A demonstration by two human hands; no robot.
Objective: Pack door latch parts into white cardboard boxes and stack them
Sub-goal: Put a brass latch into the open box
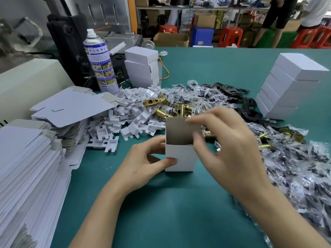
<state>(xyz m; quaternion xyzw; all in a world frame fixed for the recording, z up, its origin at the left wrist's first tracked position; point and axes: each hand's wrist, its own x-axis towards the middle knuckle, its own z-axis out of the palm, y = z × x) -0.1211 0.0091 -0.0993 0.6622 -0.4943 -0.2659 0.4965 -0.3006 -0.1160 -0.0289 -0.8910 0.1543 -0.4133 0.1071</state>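
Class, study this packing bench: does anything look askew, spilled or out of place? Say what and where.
The stack of closed boxes on the right is staggered, not squared up. The flat blanks at left lie fanned and crooked. The upright box held by the left hand and right hand looks sound.

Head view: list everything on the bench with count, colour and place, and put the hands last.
open box: one, white, upright mid-mat, top flap up
box stack: one, white, far right
second box stack: one, white, at the back, right of the spray can
flat blanks: piles, white, left edge
plastic inserts: heap, white, left of centre
brass latches: several, gold, behind the open box
bagged parts: many, clear bags, right side
black plates: several, black, back right
spray can: one, blue and white, back left
mat: one, teal, under everything
left hand: one, grips the open box's left side
right hand: one, blurred, pinches the top flap
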